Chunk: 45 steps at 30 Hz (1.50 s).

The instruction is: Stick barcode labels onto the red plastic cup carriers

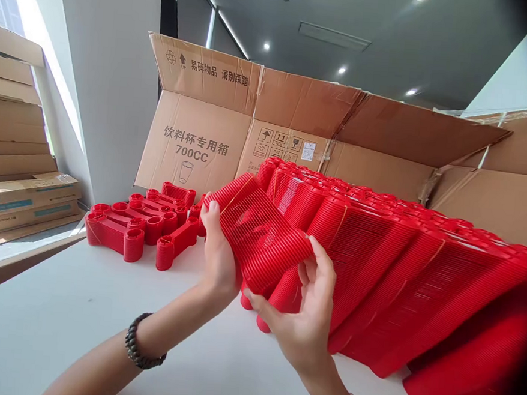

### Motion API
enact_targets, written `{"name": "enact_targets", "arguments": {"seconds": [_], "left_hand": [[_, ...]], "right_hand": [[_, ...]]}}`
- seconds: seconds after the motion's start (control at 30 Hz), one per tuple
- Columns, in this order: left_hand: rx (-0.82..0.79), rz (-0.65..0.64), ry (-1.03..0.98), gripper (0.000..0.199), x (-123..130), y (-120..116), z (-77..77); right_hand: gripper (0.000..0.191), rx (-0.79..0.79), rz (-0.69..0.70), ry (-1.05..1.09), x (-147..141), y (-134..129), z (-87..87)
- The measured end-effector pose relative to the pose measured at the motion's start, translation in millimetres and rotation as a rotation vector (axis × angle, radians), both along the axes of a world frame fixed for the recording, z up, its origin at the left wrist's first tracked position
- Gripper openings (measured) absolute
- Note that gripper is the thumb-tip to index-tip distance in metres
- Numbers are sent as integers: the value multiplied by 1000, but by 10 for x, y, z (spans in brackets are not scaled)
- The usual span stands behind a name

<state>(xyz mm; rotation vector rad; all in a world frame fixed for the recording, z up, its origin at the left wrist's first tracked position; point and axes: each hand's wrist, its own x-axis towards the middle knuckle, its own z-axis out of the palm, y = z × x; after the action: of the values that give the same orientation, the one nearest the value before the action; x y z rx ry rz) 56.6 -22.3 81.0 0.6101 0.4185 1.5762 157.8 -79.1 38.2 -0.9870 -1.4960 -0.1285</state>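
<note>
Red plastic cup carriers [261, 233], nested into one ribbed stack, sit between my two hands above the white bench [56, 315]. My left hand [218, 257] presses flat against the stack's near end, fingers [208, 209] together and thumb hidden behind. My right hand [307, 312] cups it from below, fingers [320, 255] spread and curled around the edge. Just right of my fingers a long row of the same carriers [398, 267] leans across the bench. Beyond my left fingers lie smaller bundles [141, 228], with an open cardboard box [205, 121] behind them.
</note>
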Motion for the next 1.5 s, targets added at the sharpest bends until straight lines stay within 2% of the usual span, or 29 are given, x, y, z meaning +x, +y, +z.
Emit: {"name": "enact_targets", "arguments": {"seconds": [0.07, 0.13, 0.23, 0.37, 0.57, 0.7, 0.77, 0.9, 1.07, 1.2, 1.4, 1.5], "left_hand": [[37, 195, 2, 62, 15, -36, -34], [48, 284, 23, 61, 4, -44, -48], [99, 334, 65, 57, -21, -34, -43], [147, 375, 118, 52, -6, -22, -59], [148, 406, 145, 51, 30, 6, -109], [156, 419, 151, 51, 33, 5, -96], [158, 408, 149, 51, 38, -4, -87], [162, 365, 117, 49, 54, -21, -86], [169, 313, 71, 51, 79, -22, -109], [188, 270, 49, 56, 91, -21, -118], [260, 385, 78, 50, 86, -8, -112], [275, 441, 115, 47, 85, -5, -103]], "right_hand": [[96, -24, 70, 68, -69, -23, -44], [96, -28, 149, 112, -113, -37, -75], [87, -55, 268, 206, -145, -59, -72], [71, -176, 376, 389, -194, -112, -11], [78, -310, 420, 538, -275, -163, 33], [96, -312, 429, 617, -268, -147, 48], [101, -369, 464, 652, -249, -132, 63], [92, -481, 551, 682, -220, -111, 96], [63, -480, 578, 617, -223, -100, 100], [52, -465, 607, 577, -222, -94, 81], [48, -452, 716, 484, -199, -94, 98], [50, -478, 719, 475, -186, -99, 120]]}}
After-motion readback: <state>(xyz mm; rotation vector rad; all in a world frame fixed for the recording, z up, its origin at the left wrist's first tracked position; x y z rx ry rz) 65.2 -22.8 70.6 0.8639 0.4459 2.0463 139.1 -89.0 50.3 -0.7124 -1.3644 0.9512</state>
